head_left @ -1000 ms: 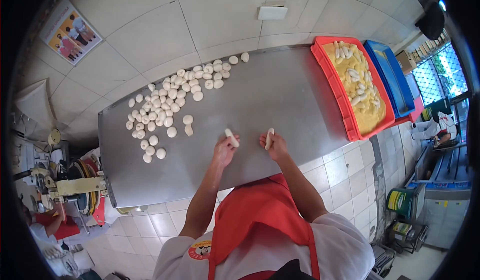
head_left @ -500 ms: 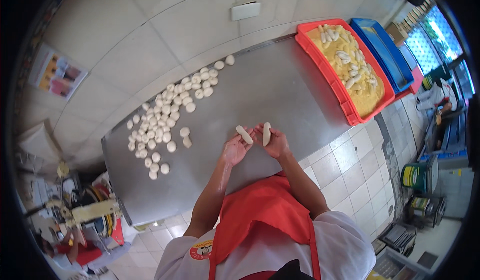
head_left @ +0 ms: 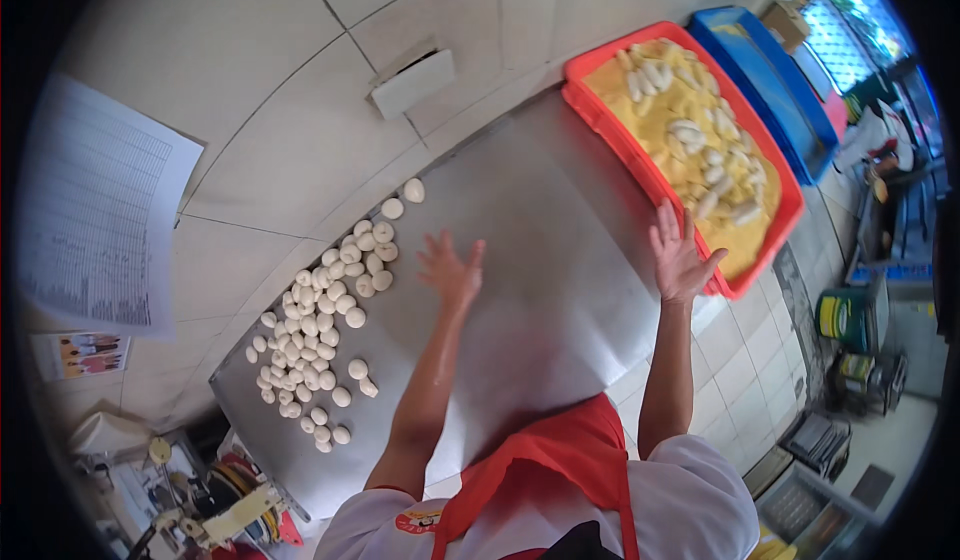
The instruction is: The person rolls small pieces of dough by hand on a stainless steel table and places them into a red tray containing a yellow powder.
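Note:
My left hand (head_left: 452,272) hovers over the steel table, fingers spread and holding nothing, just right of a cluster of white dough balls (head_left: 346,304). At the near-left side of a red tray (head_left: 612,138), my right hand (head_left: 682,258) is raised with its palm bare and fingers apart; whether it touches the rim I cannot tell. Yellow crumbs (head_left: 735,247) fill the tray, with several finger-shaped dough rolls (head_left: 688,136) lying on them. Two dough balls (head_left: 358,368) sit slightly apart from the cluster.
The steel table (head_left: 540,260) runs along a tiled wall with a white outlet cover (head_left: 412,84). Beyond the red tray stands a blue tray (head_left: 765,85). A green bucket (head_left: 845,318) is on the right. Machinery (head_left: 225,505) stands at the lower left.
The two dough rolls have left my hands, which have opened. My right hand has moved right to the red tray, my left hand toward the dough balls. The view has shifted.

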The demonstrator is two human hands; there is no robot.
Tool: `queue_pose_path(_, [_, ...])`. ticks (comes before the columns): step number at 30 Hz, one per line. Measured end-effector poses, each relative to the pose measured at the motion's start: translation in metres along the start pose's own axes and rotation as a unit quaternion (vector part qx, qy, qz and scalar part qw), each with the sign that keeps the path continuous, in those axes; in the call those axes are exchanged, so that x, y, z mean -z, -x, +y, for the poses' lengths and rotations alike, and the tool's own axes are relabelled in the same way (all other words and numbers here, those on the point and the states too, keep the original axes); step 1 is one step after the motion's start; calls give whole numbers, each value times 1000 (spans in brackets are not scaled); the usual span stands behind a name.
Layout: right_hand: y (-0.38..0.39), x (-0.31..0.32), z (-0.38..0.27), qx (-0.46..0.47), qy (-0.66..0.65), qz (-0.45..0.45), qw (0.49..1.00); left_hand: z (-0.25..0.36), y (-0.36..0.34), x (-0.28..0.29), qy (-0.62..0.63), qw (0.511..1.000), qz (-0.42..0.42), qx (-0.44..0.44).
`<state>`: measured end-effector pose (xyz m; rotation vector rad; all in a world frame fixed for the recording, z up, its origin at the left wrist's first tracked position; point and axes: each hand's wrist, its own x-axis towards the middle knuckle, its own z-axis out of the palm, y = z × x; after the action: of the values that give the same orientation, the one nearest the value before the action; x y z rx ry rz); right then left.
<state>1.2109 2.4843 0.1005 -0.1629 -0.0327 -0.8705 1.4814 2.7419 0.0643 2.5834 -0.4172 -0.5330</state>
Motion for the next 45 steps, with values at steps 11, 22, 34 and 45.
queue_pose_path(11, [-128, 60, 445, -139, 844, -57, 515, -96, -103, 83, -217, 954, 142, -150])
queue_pose_path(22, [119, 82, 241, -121, 881, -263, 375, -208, 214, 24, 66, 982, 145, -98])
queue_pose_path(34, [303, 37, 145, -135, 934, -256, 208, -248, 318, -52, -11, 976, 98, -194])
queue_pose_path(45, [116, 28, 284, -147, 947, -249, 139, -146, 82, 2, -193, 974, 83, -86])
